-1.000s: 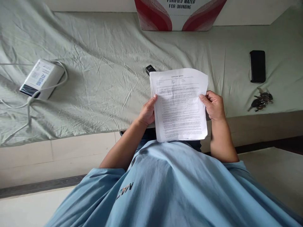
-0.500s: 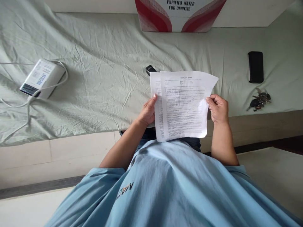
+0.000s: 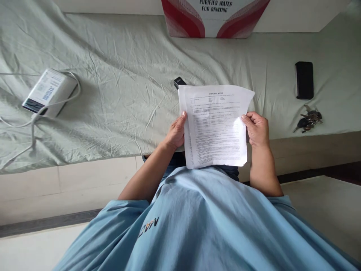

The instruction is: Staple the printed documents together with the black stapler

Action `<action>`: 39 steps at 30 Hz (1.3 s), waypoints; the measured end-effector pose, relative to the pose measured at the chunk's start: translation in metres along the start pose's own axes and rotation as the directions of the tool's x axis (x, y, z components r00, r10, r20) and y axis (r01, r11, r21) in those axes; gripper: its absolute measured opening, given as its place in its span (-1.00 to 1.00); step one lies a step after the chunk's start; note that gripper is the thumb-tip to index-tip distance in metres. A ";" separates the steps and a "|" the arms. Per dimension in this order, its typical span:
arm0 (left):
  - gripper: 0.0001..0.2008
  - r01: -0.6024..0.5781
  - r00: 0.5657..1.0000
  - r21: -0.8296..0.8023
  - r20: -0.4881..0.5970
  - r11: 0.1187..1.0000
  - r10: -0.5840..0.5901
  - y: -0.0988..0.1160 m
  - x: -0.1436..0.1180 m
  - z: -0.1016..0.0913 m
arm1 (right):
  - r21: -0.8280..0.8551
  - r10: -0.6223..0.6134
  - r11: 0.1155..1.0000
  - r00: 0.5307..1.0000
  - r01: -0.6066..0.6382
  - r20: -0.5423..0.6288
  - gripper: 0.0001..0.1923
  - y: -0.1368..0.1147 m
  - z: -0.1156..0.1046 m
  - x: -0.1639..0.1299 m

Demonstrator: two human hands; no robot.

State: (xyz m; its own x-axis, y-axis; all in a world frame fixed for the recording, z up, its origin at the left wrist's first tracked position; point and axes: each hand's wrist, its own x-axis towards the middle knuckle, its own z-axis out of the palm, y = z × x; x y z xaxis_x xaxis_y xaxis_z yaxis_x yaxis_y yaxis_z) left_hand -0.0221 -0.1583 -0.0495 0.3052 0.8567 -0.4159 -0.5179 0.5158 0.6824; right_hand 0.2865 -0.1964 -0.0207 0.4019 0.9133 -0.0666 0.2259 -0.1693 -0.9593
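Printed paper sheets (image 3: 216, 130), headed "Overleaf Notes", are held up over the table's front edge, close to my shirt. My left hand (image 3: 177, 131) grips them at the left edge, thumb on top and fingers behind. At the right edge my right hand (image 3: 257, 128) pinches the top sheet between thumb and fingers. A strip of another printed sheet shows along the left side, under the top one. The sheets' upper right corner bends outward. How many sheets there are I cannot tell.
A pale green cloth (image 3: 118, 75) covers the table. On it are a white box-shaped device (image 3: 50, 92) with a cable, a small black object (image 3: 179, 81) partly behind the paper, a black phone-like item (image 3: 304, 80), keys (image 3: 308, 119) and a water carton (image 3: 214, 22).
My right hand has shifted slightly left with the top sheet, which now covers more of the sheet beneath. My left hand stays in place.
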 end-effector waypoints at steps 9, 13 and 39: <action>-0.38 0.040 0.999 -0.025 0.016 0.999 -0.039 0.000 0.000 0.000 | 0.014 0.051 0.999 0.999 -0.051 0.011 -0.60 -0.005 0.009 -0.001; -0.34 0.047 0.998 -0.045 0.035 0.998 -0.045 -0.001 0.001 -0.001 | -0.005 0.042 0.999 0.999 -0.042 0.026 -0.57 -0.007 0.011 -0.002; -0.44 0.053 0.999 -0.029 -0.001 0.998 -0.053 0.002 -0.001 0.001 | -0.058 0.019 0.998 1.000 -0.017 0.025 -0.61 -0.009 0.020 -0.007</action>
State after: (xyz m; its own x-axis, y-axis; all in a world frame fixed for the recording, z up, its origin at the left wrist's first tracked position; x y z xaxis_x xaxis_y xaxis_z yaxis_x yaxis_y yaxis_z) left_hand -0.0230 -0.1584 -0.0471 0.3316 0.8282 -0.4519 -0.5240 0.5600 0.6418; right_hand 0.2636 -0.1941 -0.0171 0.3842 0.9187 -0.0912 0.2699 -0.2062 -0.9406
